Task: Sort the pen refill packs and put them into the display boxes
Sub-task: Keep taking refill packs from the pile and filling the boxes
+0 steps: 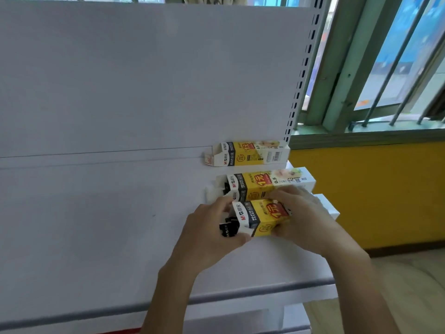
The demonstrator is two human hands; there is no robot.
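Three yellow display boxes (248, 154) lying sideways, black refill packs (227, 229) at nearest's end

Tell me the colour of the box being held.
The held box is yellow, white-black end; head view.

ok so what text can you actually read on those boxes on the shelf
"M&G": white end band of the far box, the middle box and the near box.
"1元": red badge on the yellow face of all three.
"0.5": far box and middle box, towards the right end.
Model code, barcode digits and other small print: too blurred to read.
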